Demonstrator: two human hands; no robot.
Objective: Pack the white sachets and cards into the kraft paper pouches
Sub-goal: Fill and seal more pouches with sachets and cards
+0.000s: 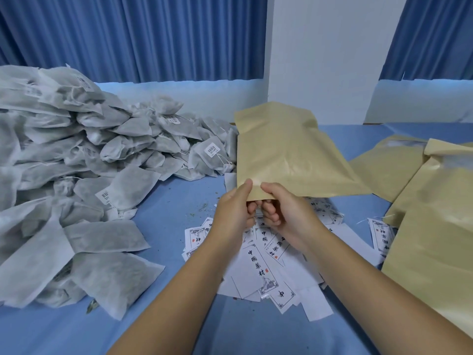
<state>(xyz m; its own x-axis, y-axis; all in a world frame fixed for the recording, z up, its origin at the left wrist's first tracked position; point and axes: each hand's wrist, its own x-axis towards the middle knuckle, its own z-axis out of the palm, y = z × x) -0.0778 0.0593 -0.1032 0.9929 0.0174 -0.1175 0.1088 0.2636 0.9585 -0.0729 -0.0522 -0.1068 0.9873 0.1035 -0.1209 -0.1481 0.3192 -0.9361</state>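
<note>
A kraft paper pouch (pixel 286 152) is held up above the table's middle, its near edge toward me. My left hand (pixel 234 213) pinches that edge at the left corner, thumb on top and fingers curled beneath. My right hand (pixel 284 211) pinches the same edge just to the right, thumb on top. A loose heap of white cards (pixel 258 262) with black printed characters lies under my hands. A big pile of white sachets (pixel 84 175), some with barcode labels, fills the left side.
More kraft pouches (pixel 430 219) lie stacked at the right edge of the blue table cloth (pixel 179 316). Small green crumbs dot the cloth near the cards. A white pillar (pixel 330 60) and blue curtains stand behind the table.
</note>
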